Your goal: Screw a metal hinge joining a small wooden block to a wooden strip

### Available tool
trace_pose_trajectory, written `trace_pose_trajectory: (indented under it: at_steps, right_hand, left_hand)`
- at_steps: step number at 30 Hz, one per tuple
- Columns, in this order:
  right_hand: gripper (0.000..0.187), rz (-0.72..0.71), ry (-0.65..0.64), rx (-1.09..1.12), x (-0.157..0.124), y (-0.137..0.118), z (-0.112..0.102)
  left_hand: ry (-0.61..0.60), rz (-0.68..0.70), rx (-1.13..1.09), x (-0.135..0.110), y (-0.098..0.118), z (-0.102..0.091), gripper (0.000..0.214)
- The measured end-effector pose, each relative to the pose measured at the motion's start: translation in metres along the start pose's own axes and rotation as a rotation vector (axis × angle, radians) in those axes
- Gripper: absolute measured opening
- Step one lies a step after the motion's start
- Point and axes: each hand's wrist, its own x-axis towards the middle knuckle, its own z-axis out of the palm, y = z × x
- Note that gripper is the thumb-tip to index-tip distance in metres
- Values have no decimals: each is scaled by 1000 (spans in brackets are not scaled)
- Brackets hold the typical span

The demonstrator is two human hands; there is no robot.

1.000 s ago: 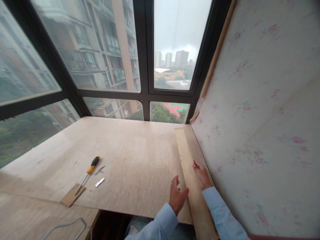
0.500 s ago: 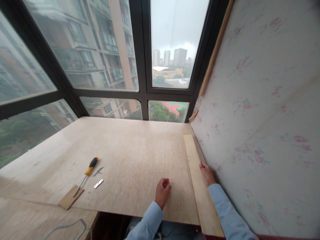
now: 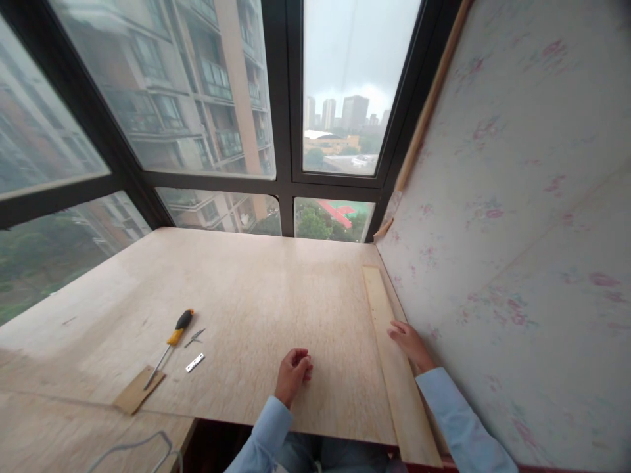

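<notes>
My left hand (image 3: 292, 376) hovers over or rests on the pale plywood tabletop (image 3: 256, 289), its fingers curled together; whatever they may hold is hidden. Beside the wall, my right hand (image 3: 410, 343) lies at the right edge of a long, narrow wooden board (image 3: 401, 401), fingers loosely stretched over its surface. Small dark holes mark the board's upper part. To the left lie a screwdriver (image 3: 180, 326) with a black and yellow handle, a few screws (image 3: 195, 337) and a small metal plate with holes (image 3: 195, 362). The screwdriver's tip is on a brown cardboard piece (image 3: 128, 401).
Dark-framed windows (image 3: 283, 125) border the tabletop at the back and left. A wall with flowered paper (image 3: 493, 263) stands close on the right. A grey cable (image 3: 131, 447) lies on a wooden surface at the lower left.
My left hand has moved left, away from the board. My right hand has loosened from the board's edge, its fingers now reaching a little further over the wood.
</notes>
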Motion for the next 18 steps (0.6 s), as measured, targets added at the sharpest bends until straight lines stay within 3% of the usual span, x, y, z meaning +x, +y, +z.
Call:
trace_pose_trajectory:
  at_steps: [3,6,9,14,18]
  right_hand:
    - [29,-63,-83,21,-19,-17,9]
    - [33,-120,-279,56,-44,-37,28]
    - [38,-54,-417,62,-69,-52,55]
    - [45,50,-475,44,-88,-55,102]
    - [45,62,-434,141,-86,-55,128]
  left_hand:
    - [62,65,38,6,8,-32,39]
    - [153,117,145,13,17,-73,41]
    - [312,206,296,16,24,-118,39]
    - [661,425,710,12,24,-188,26]
    - [809,421,1061,6,10,-223,33]
